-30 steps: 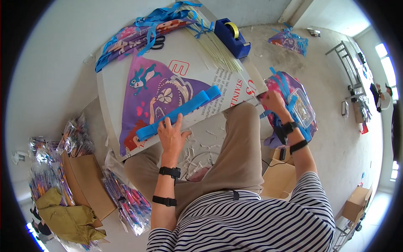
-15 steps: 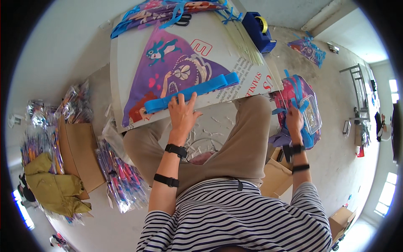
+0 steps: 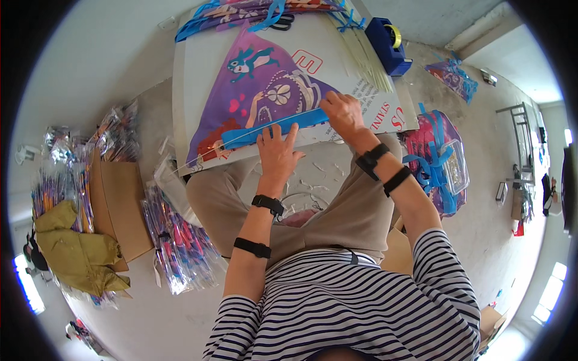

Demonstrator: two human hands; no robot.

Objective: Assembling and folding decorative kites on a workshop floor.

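Note:
A triangular purple printed cloth (image 3: 274,66), which looks like a kite sail, lies on the board across my lap. A folded blue ribbon band (image 3: 244,138) runs along its near edge. My left hand (image 3: 277,147) rests flat on the band's near side, fingers spread. At the band's right end my right hand (image 3: 343,114) is closed, its fingertips on the blue. A thin pale rod (image 3: 208,155) stretches slantwise over the band and passes into the right hand. How the fingers grip it is partly hidden.
At the board's (image 3: 307,143) far side lie folded printed cloths (image 3: 241,15), scissors (image 3: 283,23), pale rods (image 3: 364,60) and a blue tape dispenser (image 3: 388,48). A pink bundle with blue ribbons (image 3: 436,159) stands right of my knee. Plastic-wrapped packs (image 3: 174,234) and a carton (image 3: 120,210) sit left.
My right hand has moved from the pink bundle on the right to the ribbon band's right end. A thin rod now crosses the band. The left hand stays on it.

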